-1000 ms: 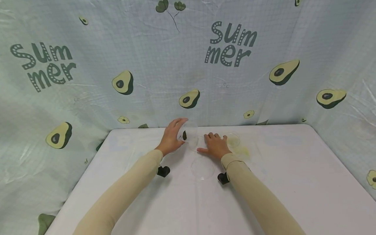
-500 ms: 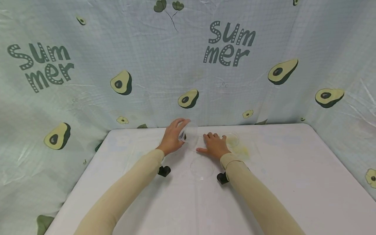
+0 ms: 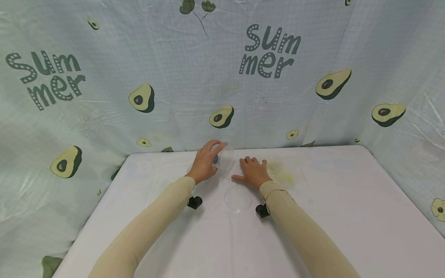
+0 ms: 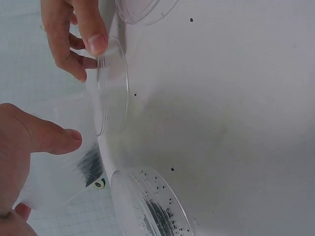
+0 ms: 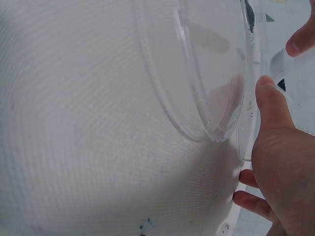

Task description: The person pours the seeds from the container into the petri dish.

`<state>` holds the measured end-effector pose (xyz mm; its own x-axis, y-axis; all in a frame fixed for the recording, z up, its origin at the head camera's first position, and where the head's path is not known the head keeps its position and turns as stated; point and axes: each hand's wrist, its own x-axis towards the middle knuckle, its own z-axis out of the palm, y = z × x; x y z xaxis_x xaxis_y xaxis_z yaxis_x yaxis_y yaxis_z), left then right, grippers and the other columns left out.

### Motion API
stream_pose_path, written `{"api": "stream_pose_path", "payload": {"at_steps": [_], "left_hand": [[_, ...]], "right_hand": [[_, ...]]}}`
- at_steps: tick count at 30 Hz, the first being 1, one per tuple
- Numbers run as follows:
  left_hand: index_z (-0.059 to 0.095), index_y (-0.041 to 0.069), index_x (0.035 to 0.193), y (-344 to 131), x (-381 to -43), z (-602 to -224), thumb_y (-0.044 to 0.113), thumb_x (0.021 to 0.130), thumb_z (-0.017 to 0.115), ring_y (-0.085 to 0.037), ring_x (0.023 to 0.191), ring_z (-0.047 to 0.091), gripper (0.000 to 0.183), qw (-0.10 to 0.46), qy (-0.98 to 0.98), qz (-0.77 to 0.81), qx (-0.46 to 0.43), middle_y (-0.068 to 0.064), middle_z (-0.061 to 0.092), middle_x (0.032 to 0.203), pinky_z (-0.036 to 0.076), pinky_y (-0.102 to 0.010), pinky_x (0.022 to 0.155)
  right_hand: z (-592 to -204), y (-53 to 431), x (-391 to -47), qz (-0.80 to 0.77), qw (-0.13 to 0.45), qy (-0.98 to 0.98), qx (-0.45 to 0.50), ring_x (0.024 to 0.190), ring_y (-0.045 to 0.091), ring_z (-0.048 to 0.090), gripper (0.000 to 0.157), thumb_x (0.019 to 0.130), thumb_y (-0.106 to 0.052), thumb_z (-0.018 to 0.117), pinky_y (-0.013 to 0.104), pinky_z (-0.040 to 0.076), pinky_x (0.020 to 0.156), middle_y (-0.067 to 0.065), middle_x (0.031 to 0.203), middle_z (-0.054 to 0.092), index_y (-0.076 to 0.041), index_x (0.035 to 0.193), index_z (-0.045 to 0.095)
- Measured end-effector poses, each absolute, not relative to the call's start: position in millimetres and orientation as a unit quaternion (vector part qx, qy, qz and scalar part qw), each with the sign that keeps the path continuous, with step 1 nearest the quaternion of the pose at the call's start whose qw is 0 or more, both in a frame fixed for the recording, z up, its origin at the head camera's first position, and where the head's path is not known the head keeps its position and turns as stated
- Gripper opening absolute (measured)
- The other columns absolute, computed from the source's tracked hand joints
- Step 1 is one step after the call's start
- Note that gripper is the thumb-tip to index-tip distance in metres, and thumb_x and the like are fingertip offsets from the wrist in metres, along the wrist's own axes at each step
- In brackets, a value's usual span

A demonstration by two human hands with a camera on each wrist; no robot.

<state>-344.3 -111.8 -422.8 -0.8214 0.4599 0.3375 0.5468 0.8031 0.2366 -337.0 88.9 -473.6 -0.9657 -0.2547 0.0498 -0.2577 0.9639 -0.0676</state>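
My left hand (image 3: 205, 164) grips a see-through plastic cup (image 3: 227, 156), tilted above the back of the table. Dark grains (image 4: 91, 164) lie together in one corner of it, seen in the left wrist view. My right hand (image 3: 253, 172) holds a clear petri dish (image 4: 115, 88) at its side, thumb at the rim and the other fingers spread behind. A second petri dish (image 4: 184, 221), with dark grains in it, stands near my left hand in the left wrist view; that hand mostly hides it from the head camera.
Another clear petri dish (image 3: 238, 199) lies in front, between my wrists. One more dish (image 3: 274, 165) sits behind my right hand, by a yellowish patch (image 3: 285, 177). Single dark grains (image 4: 172, 169) dot the white table (image 3: 313, 231). A printed curtain (image 3: 174, 77) closes the back.
My left hand has turned the cup, and the dark grains are now hidden behind the fingers in the head view. The right hand stays in place.
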Motion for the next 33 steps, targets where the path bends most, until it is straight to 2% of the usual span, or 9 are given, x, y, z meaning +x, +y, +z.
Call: {"api": "stream_pose_path", "payload": {"at_steps": [12,33], "left_hand": [[0.037,0.032,0.146,-109,-346,-424,-0.003,0.074,0.076,-0.023,0.142,0.031,0.089,0.136,-0.941,-0.141,-0.278,-0.003,0.037,0.147,0.034,-0.052,0.11],[0.041,0.03,0.146,-101,-352,-422,-0.007,0.074,0.071,-0.023,0.142,0.031,0.086,0.141,-0.937,-0.105,-0.3,-0.003,0.039,0.145,0.035,-0.052,0.11]], "right_hand": [[-472,89,-335,0.041,0.022,-0.99,0.132,0.12,0.033,0.052,0.082,0.082,-0.071,0.055,0.065,0.037,0.1,0.012,0.131,0.055,-0.011,0.138,0.05],[-465,91,-336,0.04,0.015,-0.99,0.136,0.122,0.033,0.051,0.081,0.083,-0.07,0.055,0.065,0.037,0.101,0.012,0.133,0.054,-0.011,0.138,0.049]]}}
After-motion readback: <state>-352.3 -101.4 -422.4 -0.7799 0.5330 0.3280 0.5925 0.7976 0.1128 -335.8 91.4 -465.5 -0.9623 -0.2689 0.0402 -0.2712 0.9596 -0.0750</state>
